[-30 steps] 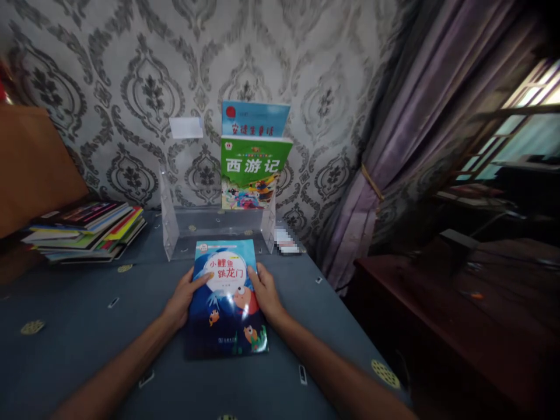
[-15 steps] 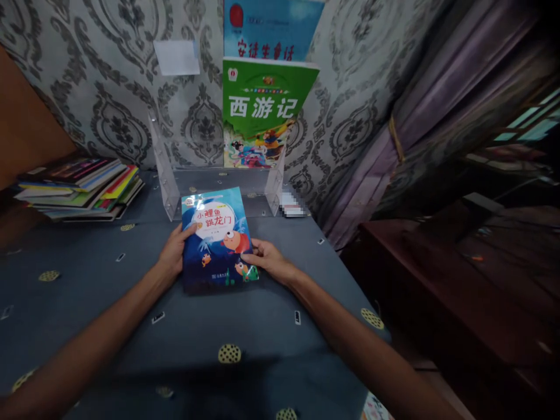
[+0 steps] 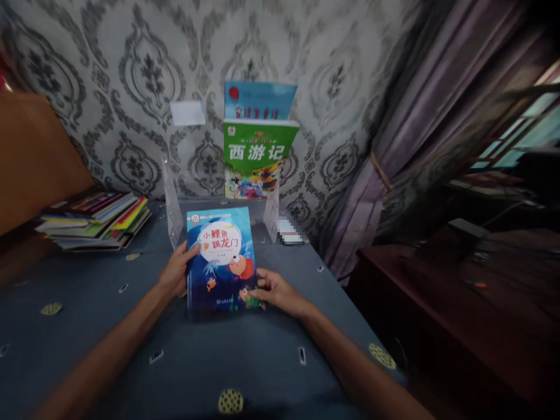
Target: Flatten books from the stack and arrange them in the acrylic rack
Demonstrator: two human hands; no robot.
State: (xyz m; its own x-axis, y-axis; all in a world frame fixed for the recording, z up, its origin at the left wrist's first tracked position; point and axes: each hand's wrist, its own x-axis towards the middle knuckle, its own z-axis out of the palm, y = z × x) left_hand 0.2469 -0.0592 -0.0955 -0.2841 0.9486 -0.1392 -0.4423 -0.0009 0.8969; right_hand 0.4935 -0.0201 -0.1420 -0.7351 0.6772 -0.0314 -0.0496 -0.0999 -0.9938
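Note:
A blue picture book (image 3: 221,262) with orange fish and red Chinese lettering on its cover faces me, tilted upright above the cloth. My left hand (image 3: 175,271) grips its left edge, thumb on the front. At the lower right edge, my right hand (image 3: 277,290) holds it with the thumb over the cover; the fingers behind are partly hidden. Just beyond is a clear acrylic rack (image 3: 173,204), its lower part covered by the book. In the rack's right half stand a green book (image 3: 258,154) and, higher behind it, a light blue book (image 3: 262,100).
A pile of books (image 3: 98,219) lies at the left on the patterned grey-blue tablecloth (image 3: 184,373). A small blurred white item (image 3: 289,231) is right of the rack. A purple curtain (image 3: 363,198) and a dark red cabinet (image 3: 420,309) stand at the right.
My view has tilted up, so the scene sits lower in the picture. The blue picture book is now raised more upright, facing me, still in both hands.

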